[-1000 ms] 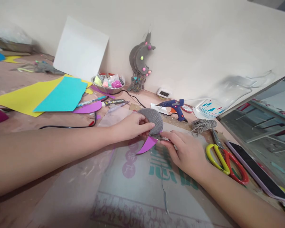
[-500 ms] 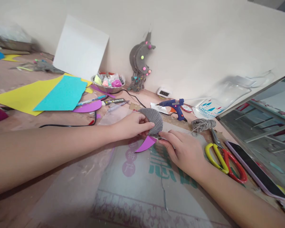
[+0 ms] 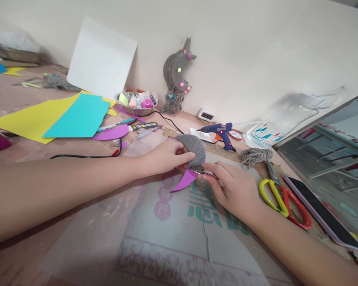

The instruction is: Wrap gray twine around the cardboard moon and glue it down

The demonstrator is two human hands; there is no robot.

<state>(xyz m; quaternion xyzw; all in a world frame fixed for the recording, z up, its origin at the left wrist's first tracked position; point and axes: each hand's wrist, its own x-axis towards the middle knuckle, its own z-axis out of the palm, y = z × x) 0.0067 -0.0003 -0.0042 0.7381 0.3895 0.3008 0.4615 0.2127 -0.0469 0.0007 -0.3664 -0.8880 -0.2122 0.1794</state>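
Note:
My left hand (image 3: 173, 155) is closed, thumb on top, on a purple foam crescent (image 3: 184, 181) whose upper part is wrapped in grey yarn (image 3: 193, 147). The lower tip of the crescent is bare purple. A thin shiny metal tool (image 3: 198, 170) is pinched between the thumb and fingers of my right hand (image 3: 226, 180). It lies against the crescent where the grey wrapping meets the bare foam; its exact kind is not clear. A strand of grey yarn (image 3: 207, 242) runs down the plastic-covered surface below.
A blue glue gun (image 3: 222, 133) stands behind my hands, near a grey yarn bundle (image 3: 256, 156). Red-and-yellow scissors (image 3: 274, 198) and a phone (image 3: 323, 212) lie right. Left are turquoise sheet (image 3: 77, 117), yellow sheet (image 3: 26, 121) and a bowl (image 3: 137, 109). A decorated grey moon (image 3: 173, 73) leans on the wall.
My right hand has shifted slightly to the right, and more of the metal tool shows at the wrapping's edge. My left hand keeps its hold on the crescent.

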